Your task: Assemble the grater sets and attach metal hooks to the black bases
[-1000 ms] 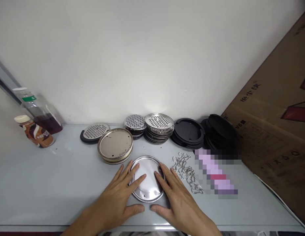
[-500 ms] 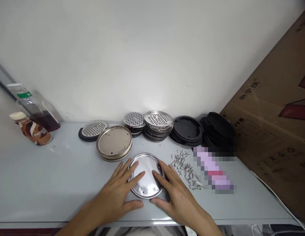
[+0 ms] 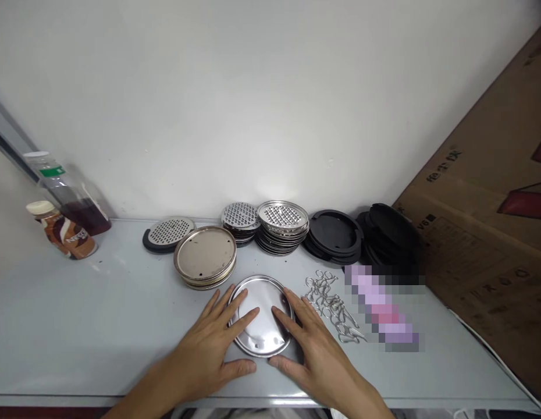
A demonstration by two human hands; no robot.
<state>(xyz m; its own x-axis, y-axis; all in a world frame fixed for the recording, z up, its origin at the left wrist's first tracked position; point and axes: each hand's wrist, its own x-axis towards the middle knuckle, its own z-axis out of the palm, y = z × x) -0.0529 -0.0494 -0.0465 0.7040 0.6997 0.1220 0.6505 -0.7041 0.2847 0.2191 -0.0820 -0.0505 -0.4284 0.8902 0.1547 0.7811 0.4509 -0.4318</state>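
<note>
A shiny round metal disc (image 3: pixel 265 326) with a raised rim and small holes lies on the grey table near its front edge. My left hand (image 3: pixel 212 343) rests at its left side, fingers spread, with fingertips over the rim and the thumb just below. At the right side, my right hand (image 3: pixel 320 349) mirrors it, fingers apart and touching the disc. Neither hand is closed around anything. A stack of similar dull metal discs (image 3: pixel 205 253) stands beyond my left hand. Right of my right hand lies a loose heap of small metal ring pins (image 3: pixel 327 302).
Along the wall stand two stacks of perforated grater discs (image 3: pixel 283 216), stacks of black round plastic pieces (image 3: pixel 335 230), and a black-edged grater (image 3: pixel 170 231). Two bottles, one a brown drink bottle (image 3: pixel 63 230), are at the left. A cardboard box (image 3: pixel 484 250) borders the right.
The view has shifted slightly, so everything sits a little lower and further right. My hands and the disc keep the same places relative to each other.
</note>
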